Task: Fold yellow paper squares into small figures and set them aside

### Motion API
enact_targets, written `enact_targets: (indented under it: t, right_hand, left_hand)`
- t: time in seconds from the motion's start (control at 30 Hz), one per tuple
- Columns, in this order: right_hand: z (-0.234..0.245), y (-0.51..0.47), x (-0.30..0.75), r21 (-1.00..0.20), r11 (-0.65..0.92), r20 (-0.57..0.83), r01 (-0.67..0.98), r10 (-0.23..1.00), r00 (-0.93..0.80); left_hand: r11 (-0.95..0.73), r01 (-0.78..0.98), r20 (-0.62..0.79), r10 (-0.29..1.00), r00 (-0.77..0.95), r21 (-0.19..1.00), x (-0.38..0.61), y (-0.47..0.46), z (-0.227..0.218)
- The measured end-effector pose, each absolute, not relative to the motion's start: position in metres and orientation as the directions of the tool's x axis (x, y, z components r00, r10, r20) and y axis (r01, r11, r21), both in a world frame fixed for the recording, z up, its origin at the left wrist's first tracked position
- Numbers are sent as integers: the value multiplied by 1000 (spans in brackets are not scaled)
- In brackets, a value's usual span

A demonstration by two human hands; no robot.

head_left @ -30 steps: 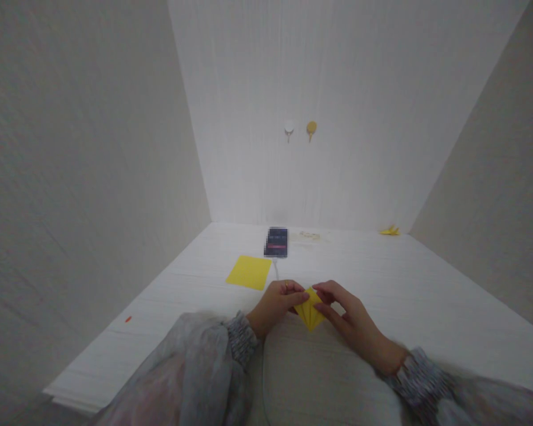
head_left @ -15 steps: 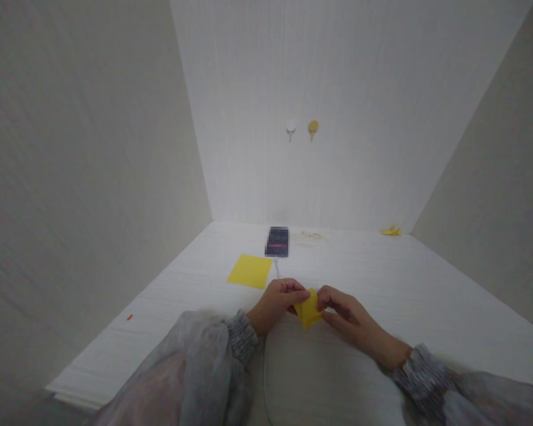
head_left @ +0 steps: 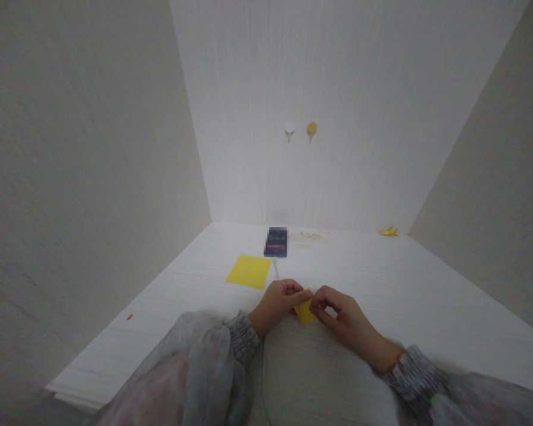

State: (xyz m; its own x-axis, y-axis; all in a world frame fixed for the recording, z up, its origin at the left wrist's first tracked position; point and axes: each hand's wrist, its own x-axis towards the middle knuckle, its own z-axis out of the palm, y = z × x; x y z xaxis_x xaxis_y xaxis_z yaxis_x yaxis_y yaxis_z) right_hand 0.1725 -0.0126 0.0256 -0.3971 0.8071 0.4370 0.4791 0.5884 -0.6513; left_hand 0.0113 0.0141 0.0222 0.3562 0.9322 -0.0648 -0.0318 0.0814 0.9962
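Between my two hands is a small piece of folded yellow paper (head_left: 305, 312), its lower corner pointing down toward me. My left hand (head_left: 279, 302) pinches its left upper side, thumb on top. On the right edge, the thumb and fingertips of my right hand (head_left: 337, 310) are closed on the paper. Fingers cover much of the paper, so its exact folds cannot be made out. A flat yellow paper square (head_left: 249, 271) lies on the white table (head_left: 195, 290), left of and beyond my left hand.
A phone (head_left: 276, 242) with a blurred screen lies toward the back wall, a white cable (head_left: 263, 378) running from it under my left arm. At the back right sits a folded yellow paper figure (head_left: 389, 231). A small orange scrap (head_left: 129, 317) lies left. Two hooks (head_left: 311, 129) are on the wall.
My right hand has moved slightly left, closer to my left hand, and its thumb has come up against the fingertips. Less of the folded paper shows now.
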Motion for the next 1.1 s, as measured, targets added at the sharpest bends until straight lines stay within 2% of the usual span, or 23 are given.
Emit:
enact_targets:
  t: [0.1, 0.2, 0.33, 0.47, 0.53, 0.67, 0.77, 0.87, 0.93, 1.03, 1.1]
  right_hand:
    - [27, -15, 170, -620, 614, 480, 488, 789, -383]
    - [26, -14, 172, -623, 608, 497, 492, 793, -352]
    - [21, -7, 176, -733, 519, 448, 440, 855, -262]
    - [18, -2, 178, -927, 320, 288, 193, 941, -178]
    - [19, -1, 177, -977, 209, 199, 44, 965, -170]
    - [22, -4, 175, -979, 70, 108, -193, 976, -191]
    - [23, -6, 173, -957, -6, 64, -291, 971, -230]
    - [21, -5, 174, -961, -7, 66, -276, 965, -253]
    - [20, -4, 176, -980, 51, 100, -191, 962, -255]
    - [21, -2, 179, -969, 249, 241, -4, 932, -270]
    - [25, -2, 182, -890, 437, 381, 134, 871, -312]
  left_hand:
    - [83, -50, -58, 924, 379, 995, 11, 15, 22]
    - [156, -151, -79, 902, 424, 976, 10, 15, 23]
    - [181, -258, -52, 898, 437, 949, 8, 14, 25]
    - [141, -342, 35, 887, 461, 929, 7, 13, 25]
    - [129, -371, 64, 883, 465, 920, 7, 12, 25]
    - [120, -413, 113, 861, 496, 903, 8, 10, 26]
    - [137, -415, 103, 856, 507, 900, 7, 9, 28]
    - [163, -389, 61, 862, 504, 906, 6, 8, 28]
    - [182, -366, 32, 861, 508, 913, 5, 8, 29]
    - [188, -339, 7, 866, 500, 922, 4, 9, 28]
    - [173, -326, 8, 874, 485, 929, 4, 10, 27]
